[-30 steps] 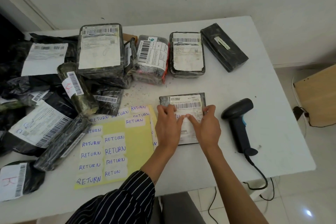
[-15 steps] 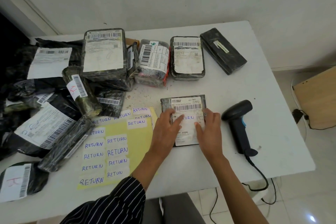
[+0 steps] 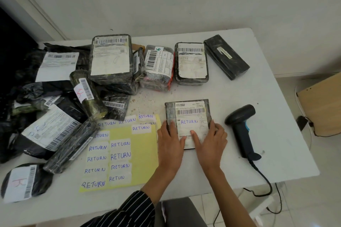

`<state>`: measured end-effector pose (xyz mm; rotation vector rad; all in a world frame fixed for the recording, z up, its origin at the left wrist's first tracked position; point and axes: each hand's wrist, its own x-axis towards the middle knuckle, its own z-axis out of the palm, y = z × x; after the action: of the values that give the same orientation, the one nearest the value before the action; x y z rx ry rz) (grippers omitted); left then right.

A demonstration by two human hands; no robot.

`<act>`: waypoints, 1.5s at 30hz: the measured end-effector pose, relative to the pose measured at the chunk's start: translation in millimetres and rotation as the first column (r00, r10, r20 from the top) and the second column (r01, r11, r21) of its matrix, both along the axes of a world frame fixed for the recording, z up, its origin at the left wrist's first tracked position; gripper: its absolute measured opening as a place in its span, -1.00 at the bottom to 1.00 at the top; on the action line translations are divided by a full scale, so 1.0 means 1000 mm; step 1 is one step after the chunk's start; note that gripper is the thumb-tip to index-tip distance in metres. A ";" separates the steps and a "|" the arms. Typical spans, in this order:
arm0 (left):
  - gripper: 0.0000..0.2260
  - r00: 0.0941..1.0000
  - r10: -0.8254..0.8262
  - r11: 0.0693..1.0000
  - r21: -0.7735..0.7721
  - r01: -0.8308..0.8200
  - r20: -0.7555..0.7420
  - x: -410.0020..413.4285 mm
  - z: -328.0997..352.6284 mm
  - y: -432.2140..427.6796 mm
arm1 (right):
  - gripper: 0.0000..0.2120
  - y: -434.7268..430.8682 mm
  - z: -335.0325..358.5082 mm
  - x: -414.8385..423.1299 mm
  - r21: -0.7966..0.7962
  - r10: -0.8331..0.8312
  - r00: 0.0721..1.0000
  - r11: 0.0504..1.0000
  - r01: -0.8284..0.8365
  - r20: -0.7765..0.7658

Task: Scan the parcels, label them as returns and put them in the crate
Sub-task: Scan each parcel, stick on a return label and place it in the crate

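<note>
L hand (image 3: 170, 143) & R hand (image 3: 210, 142) flat, fingers straight, pressing parcel (image 3: 188, 109). Looks stiff, light, wrap prob slick; grab by side edges.

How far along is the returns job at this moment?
Done: the front parcel already carries a RETURN sticker under its barcode. In hand: the left hand and right hand press flat on that parcel. Left: the back-row parcels and the left pile show no such sticker, the yellow sheet holds many more, the scanner lies idle, and no crate is in view.
</note>
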<state>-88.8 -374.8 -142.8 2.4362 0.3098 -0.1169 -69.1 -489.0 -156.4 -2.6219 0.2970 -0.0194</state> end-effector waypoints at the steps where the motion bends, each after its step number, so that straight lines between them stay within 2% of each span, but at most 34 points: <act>1: -0.42 0.999 0.032 0.999 -0.036 -0.033 -0.016 0.003 0.004 0.001 | -0.31 0.001 0.003 0.002 0.053 -0.048 0.998 0.997 0.050 -0.032; 4: -0.41 0.972 0.173 0.964 -0.173 -0.200 -0.160 0.018 0.011 0.003 | -0.33 -0.003 0.012 0.011 0.271 -0.175 0.974 0.939 0.210 -0.146; 6: -0.36 0.945 0.231 0.930 -0.234 -0.284 -0.230 0.027 0.016 0.006 | -0.41 -0.011 0.014 0.017 0.382 -0.190 0.955 0.885 0.267 -0.226; 8: -0.37 0.938 0.227 0.907 -0.294 -0.302 -0.262 0.032 0.020 0.009 | -0.54 -0.018 0.017 0.018 0.521 -0.178 0.942 0.796 0.308 -0.284; 11: -0.44 0.946 0.233 0.851 -0.424 -0.311 -0.226 0.028 0.032 0.014 | -0.63 -0.024 0.040 0.012 0.712 -0.174 0.934 0.609 0.350 -0.311; 16: -0.60 0.968 0.250 0.783 -0.582 -0.219 -0.028 0.016 0.072 0.033 | -0.66 -0.019 0.089 0.005 0.862 -0.098 0.967 0.439 0.253 -0.234; 21: -0.57 0.941 0.307 0.742 -0.655 -0.142 0.143 0.001 0.125 0.067 | -0.70 0.015 0.139 0.010 0.934 0.018 0.990 0.335 0.128 -0.142; 28: -0.59 0.823 0.484 0.690 -0.708 -0.151 0.296 -0.023 0.191 0.143 | -0.71 0.098 0.201 0.018 0.980 0.207 0.978 0.194 -0.046 0.005; 38: -0.60 0.643 0.596 0.728 -0.661 -0.181 0.481 -0.076 0.269 0.298 | -0.74 0.265 0.273 -0.005 0.987 0.426 0.898 0.056 -0.151 0.113; 43: -0.59 0.659 0.574 0.739 -0.654 -0.161 0.487 -0.088 0.296 0.393 | -0.70 0.360 0.298 -0.012 0.983 0.443 0.884 0.031 -0.180 0.148; 45: -0.58 0.682 0.573 0.700 -0.705 -0.118 0.455 -0.090 0.304 0.430 | -0.69 0.397 0.305 -0.012 0.983 0.439 0.886 0.034 -0.183 0.150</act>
<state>-178.9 55.4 161.2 1.5463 0.3639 0.7082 -81.2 -91.8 148.1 -1.1692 -0.2215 0.4595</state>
